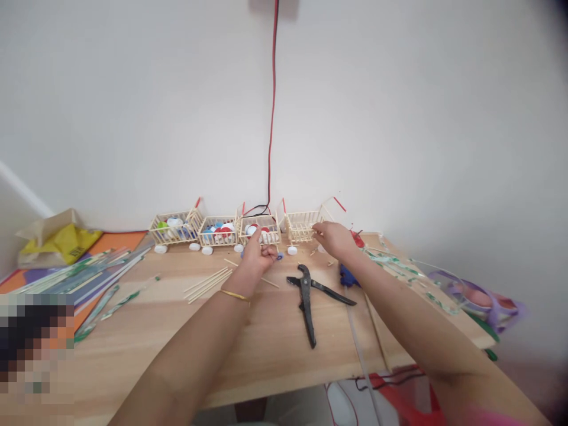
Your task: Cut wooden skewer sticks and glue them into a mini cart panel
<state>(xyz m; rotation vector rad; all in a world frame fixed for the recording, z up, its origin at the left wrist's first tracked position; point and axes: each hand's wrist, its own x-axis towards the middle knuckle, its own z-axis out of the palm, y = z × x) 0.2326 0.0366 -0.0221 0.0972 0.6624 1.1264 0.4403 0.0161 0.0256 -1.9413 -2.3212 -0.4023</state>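
Observation:
A row of small carts built from wooden sticks stands at the far edge of the wooden board [177,331]. Three hold coloured bottle caps; the rightmost stick cart [302,226] looks empty. My left hand [258,253] is curled in front of the third stick cart [260,228], with a small blue piece at its fingertips; a gold bangle sits on the wrist. My right hand [333,238] reaches to the rightmost cart's right side, its fingers pinched together on something too small to name.
Black pliers [308,296] lie between my forearms. Loose wooden sticks [208,284] lie left of my left wrist. Green-striped strips [89,278] and a yellow bag [62,242] sit far left. A red-black cable [271,118] hangs down the wall. Scraps and a purple item lie right.

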